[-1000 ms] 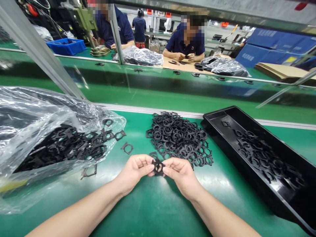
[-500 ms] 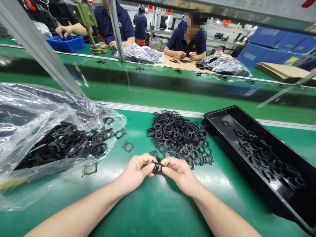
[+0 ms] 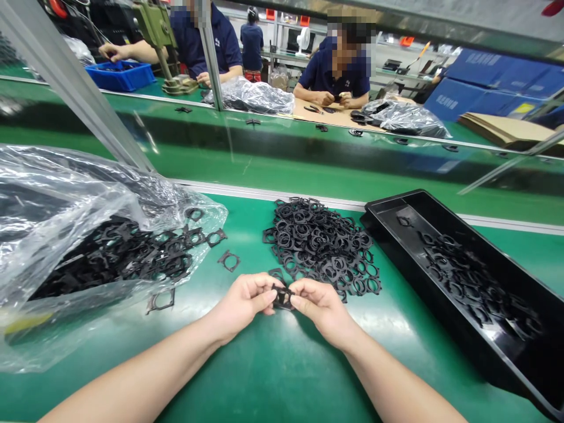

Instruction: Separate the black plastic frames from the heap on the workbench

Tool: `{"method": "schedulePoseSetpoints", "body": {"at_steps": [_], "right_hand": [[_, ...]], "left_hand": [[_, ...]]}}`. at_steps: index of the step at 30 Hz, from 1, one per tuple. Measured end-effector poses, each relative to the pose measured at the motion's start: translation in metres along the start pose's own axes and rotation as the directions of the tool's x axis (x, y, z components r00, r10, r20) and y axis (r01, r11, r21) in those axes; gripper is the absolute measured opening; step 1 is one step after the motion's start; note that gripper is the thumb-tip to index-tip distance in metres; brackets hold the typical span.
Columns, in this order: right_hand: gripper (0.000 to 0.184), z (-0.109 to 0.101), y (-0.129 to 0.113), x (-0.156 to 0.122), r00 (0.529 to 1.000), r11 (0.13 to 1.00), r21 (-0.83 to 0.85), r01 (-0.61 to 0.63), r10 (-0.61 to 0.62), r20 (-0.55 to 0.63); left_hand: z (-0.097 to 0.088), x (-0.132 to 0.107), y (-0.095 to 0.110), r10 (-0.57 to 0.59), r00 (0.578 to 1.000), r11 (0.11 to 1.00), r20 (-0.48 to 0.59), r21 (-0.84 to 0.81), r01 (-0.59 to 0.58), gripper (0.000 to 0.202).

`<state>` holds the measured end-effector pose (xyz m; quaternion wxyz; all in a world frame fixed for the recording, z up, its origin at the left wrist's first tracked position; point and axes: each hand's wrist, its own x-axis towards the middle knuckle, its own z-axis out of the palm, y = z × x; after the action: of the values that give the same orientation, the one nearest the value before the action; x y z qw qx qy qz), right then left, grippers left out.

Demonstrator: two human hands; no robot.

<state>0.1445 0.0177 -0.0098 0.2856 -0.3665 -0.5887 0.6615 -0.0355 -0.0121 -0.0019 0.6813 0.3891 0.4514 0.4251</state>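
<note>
Between my two hands is a small black plastic ring-shaped part (image 3: 283, 298), held just above the green tabletop. My left hand (image 3: 252, 301) pinches its left side between thumb and fingers. The right side is gripped the same way by my right hand (image 3: 318, 304). Fingertips cover some of the part, so whether it is one piece or two put together I cannot tell. Just beyond my hands lies a heap of similar black rings (image 3: 324, 244). A single black frame (image 3: 229, 260) rests on the table left of the heap.
A clear plastic bag (image 3: 110, 200) at the left spills black frames (image 3: 132, 252). On the right, a long black tray (image 3: 409, 282) holds more black parts (image 3: 471, 276). Past a green conveyor belt (image 3: 264, 155), co-workers sit, one handling a small dark part (image 3: 338, 98).
The black part has tilted slightly between my fingertips. Both hands keep their grip in nearly the same place. Small parts on the belt have shifted slightly to the right.
</note>
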Motion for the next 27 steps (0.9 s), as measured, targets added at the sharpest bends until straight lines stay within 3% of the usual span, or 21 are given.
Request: {"method": "schedulePoseSetpoints", "body": {"at_steps": [4,11,16,22,27], "right_hand": [[0.025,-0.001,-0.0009,0.0012,1.0,1.0,0.012,0.001,-0.001,-0.025],[0.027,-0.0034,-0.0034,0.0033,0.994,0.998,0.056,-0.027,0.032,-0.103],[0.026,-0.0041,-0.0053,0.0023,0.992,0.992,0.078,-0.099,0.104,-0.071],[0.024,-0.0028,-0.0052,0.0009,0.994,0.992,0.099,-0.074,0.082,-0.072],[0.022,-0.0022,-0.0021,0.0005,0.994,0.986,0.156,-0.053,0.067,-0.084]], "left_hand": [[-0.0007,0.0006,-0.0028,-0.015,1.0,0.997,-0.009,-0.078,0.014,0.032],[0.002,0.0007,-0.0001,-0.072,0.992,0.996,-0.107,-0.052,0.067,0.035],[0.0028,-0.0012,0.0001,-0.002,0.99,1.0,-0.143,-0.017,-0.001,0.033],[0.0013,-0.0006,0.0025,-0.075,0.996,0.995,-0.045,0.056,0.077,0.036],[-0.0009,0.0012,0.0,-0.18,0.983,0.983,0.022,-0.029,0.181,0.037]]}}
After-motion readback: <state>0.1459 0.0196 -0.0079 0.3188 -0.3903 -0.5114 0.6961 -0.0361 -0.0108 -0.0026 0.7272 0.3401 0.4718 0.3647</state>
